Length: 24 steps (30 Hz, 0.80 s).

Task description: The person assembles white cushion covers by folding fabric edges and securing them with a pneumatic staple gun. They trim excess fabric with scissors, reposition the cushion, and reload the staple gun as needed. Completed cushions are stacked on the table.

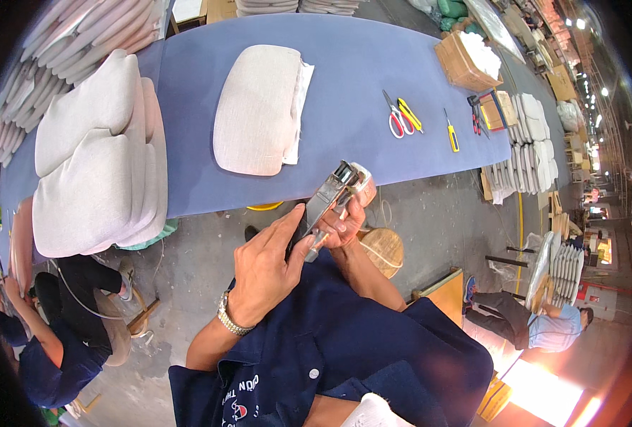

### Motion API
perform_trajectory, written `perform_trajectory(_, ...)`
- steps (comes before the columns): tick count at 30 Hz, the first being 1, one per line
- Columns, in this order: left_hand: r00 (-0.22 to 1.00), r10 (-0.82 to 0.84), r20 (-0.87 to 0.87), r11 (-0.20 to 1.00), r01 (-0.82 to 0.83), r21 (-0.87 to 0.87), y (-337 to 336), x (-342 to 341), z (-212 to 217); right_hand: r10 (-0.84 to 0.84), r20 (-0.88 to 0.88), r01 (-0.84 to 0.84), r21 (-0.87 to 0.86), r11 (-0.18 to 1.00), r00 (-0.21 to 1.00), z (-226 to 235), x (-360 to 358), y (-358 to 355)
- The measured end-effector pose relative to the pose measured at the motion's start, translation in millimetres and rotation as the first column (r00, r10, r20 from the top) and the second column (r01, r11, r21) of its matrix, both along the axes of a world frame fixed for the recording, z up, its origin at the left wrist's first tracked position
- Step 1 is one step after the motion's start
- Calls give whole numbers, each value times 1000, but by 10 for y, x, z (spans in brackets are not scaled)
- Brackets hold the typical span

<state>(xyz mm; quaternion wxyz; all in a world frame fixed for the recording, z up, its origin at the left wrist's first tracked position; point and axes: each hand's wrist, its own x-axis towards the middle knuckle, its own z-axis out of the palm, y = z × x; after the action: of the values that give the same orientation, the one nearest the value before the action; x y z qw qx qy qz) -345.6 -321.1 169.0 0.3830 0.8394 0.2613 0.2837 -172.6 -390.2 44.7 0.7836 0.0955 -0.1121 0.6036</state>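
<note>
A metal staple gun [324, 204] is up in front of my chest, just off the table's near edge, tilted with its upper end to the right. My left hand [264, 262], a watch on its wrist, is closed round the long lower part of the gun. My right hand [344, 226] grips it from the right side, its fingers partly hidden behind the metal. Nearest on the table lies a light grey padded cushion [253, 110], with white material showing along its right edge.
On the blue table [351, 78] lie red-handled scissors [395, 122], a yellow cutter knife [410, 115], a yellow screwdriver [452, 135] and red-handled pliers [477, 114]. Stacked cushions [91, 171] stand left; a cardboard box [458, 60] sits at right. A wooden stool [382, 252] is below. Other people work left and right.
</note>
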Motion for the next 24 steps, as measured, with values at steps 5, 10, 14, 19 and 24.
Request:
perform_trajectory(5,999,-2,-52,1000,1,-23,69,279,15,-15,12,15,-10,1000,1000,-58,416,138)
perform_trajectory(10,953,-61,-298,996,38,-83,132,363,265,-30,-172,32,11,999,985,-262,1111,313)
perform_trajectory(14,921,-104,-376,994,84,-69,214,568,415,-15,-217,32,73,997,976,-521,1583,456)
perform_trajectory(19,998,-39,-47,999,40,7,427,1469,461,26,-16,-23,151,988,1000,-311,2050,633)
perform_trajectory(24,987,-11,159,1000,10,6,527,2404,319,6,99,-14,86,996,995,-224,2305,689)
